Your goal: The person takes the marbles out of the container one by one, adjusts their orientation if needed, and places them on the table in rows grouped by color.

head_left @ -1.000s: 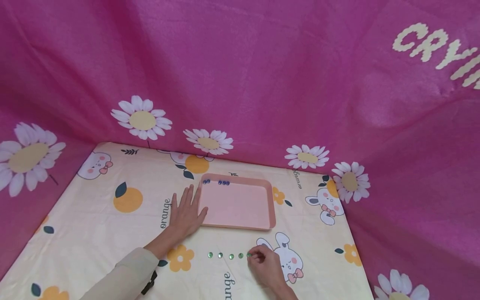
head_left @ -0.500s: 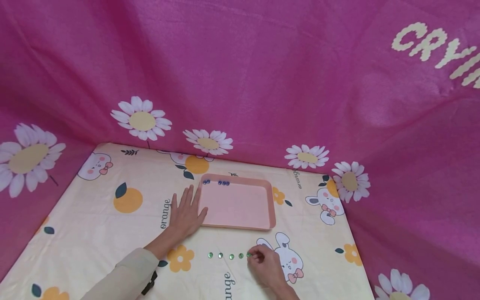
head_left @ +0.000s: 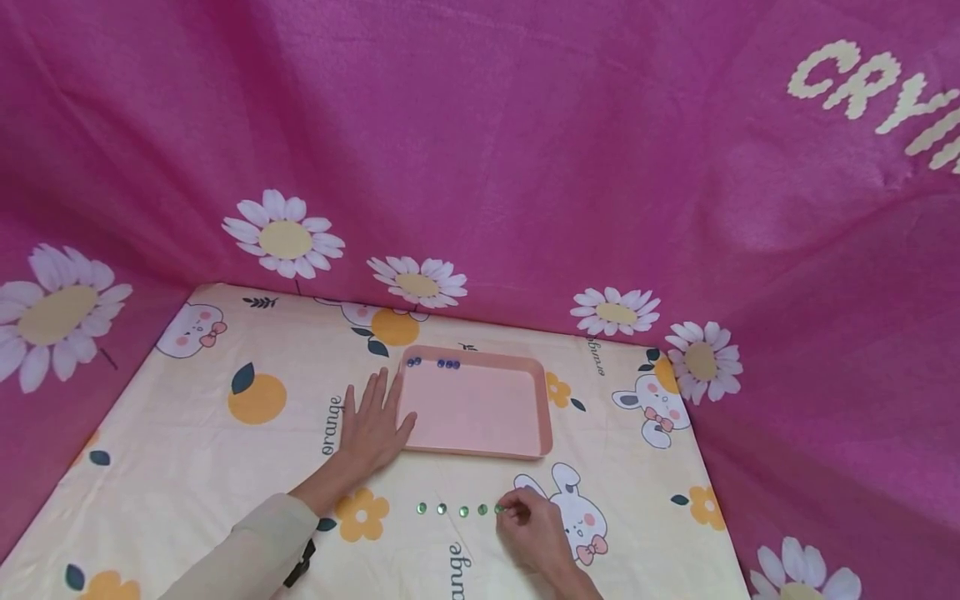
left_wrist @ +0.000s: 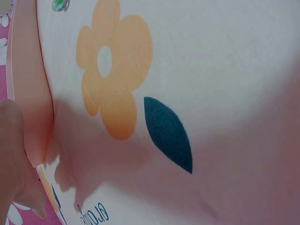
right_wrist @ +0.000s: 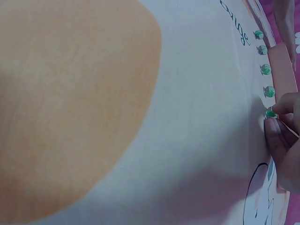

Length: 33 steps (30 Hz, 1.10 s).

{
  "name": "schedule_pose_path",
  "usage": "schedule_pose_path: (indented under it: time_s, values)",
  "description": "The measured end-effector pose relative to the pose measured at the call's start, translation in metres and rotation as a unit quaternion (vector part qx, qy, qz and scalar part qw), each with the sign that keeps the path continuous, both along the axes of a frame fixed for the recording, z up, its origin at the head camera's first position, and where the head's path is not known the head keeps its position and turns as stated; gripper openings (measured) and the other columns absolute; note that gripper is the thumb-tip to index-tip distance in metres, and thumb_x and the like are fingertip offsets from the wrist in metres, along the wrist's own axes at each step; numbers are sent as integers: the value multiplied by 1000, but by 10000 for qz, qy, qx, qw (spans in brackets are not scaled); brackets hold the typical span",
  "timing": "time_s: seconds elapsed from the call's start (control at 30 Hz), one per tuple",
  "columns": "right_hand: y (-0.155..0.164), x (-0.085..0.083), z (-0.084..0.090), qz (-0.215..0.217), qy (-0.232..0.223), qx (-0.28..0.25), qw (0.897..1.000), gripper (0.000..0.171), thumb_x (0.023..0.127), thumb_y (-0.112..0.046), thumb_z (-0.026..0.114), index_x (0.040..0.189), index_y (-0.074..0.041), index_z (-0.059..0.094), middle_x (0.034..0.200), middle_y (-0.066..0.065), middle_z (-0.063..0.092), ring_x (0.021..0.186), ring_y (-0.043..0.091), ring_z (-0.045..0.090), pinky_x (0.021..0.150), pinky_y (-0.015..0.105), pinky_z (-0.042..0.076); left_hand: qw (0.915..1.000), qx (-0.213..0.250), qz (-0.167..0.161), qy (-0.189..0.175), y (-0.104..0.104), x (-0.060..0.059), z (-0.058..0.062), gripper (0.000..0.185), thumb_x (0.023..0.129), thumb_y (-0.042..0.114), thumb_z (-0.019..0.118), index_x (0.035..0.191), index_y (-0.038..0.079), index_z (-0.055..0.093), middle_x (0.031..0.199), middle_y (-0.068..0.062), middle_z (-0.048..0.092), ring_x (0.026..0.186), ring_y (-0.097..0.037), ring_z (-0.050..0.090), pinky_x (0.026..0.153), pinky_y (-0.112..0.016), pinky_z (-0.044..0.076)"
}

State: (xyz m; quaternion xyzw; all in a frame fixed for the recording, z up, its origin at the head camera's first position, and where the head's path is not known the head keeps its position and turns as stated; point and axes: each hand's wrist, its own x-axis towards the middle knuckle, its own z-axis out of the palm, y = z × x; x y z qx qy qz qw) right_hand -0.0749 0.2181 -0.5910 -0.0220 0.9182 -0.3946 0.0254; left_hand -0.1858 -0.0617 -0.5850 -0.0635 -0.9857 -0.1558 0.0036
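Several green glass marbles (head_left: 463, 512) lie in a row on the tablecloth, in front of a pink tray (head_left: 480, 417). At the row's right end my right hand (head_left: 534, 527) pinches the last green marble (right_wrist: 270, 112) between thumb and finger; the right wrist view shows it at the fingertips, low on the cloth. My left hand (head_left: 372, 429) lies with straight, spread fingers against the tray's left side. Inside the tray, along its far wall, sit blue marbles (head_left: 448, 364), two at the corner and three a little to the right.
A cream tablecloth (head_left: 285, 500) printed with oranges, flowers and rabbits covers the table. Pink curtain cloth (head_left: 480, 167) with daisies hangs behind it and at both sides. The left forearm's sleeve (head_left: 255, 542) crosses the cloth at the lower left.
Both hands, the tray and the marbles hold their places. Only the head view has shifted very slightly.
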Motion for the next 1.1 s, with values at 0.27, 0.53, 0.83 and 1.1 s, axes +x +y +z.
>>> schedule_pose_path:
  time_s: [0.27, 0.53, 0.83, 1.1]
  values:
    - [3, -6, 6, -223, 186, -109, 9995, 15, 84, -2, 70, 92, -14, 72, 84, -9, 66, 75, 7, 59, 66, 22, 53, 10000, -45, -7, 32, 0, 0, 1, 79, 99, 51, 49, 160, 8, 21, 164, -18, 16, 150, -35, 12, 118, -59, -2]
    - [18, -33, 23, -569, 1025, 411, 9923, 23, 98, -16, 65, 120, -11, 66, 105, -2, 65, 89, 10, 60, 77, 30, 56, 10000, -33, -4, 15, 0, 0, 2, 79, 99, 51, 49, 160, 8, 21, 164, -18, 16, 150, -35, 12, 118, -58, -3]
    - [38, -77, 22, -103, 1767, 1805, 9675, 50, 100, -27, 60, 143, -5, 50, 147, 12, 47, 136, 32, 41, 107, 51, 41, 10000, -26, 6, -34, 0, 1, 3, 79, 99, 50, 50, 160, 8, 21, 164, -18, 16, 151, -35, 11, 118, -59, -2]
    - [49, -103, 17, 366, 1316, 2553, 9572, 68, 102, -41, 49, 155, -2, 32, 160, 17, 30, 144, 41, 27, 115, 55, 26, 10000, 14, 6, -68, 0, 1, 4, 79, 99, 51, 50, 160, 9, 21, 165, -17, 15, 151, -35, 10, 117, -58, -4]
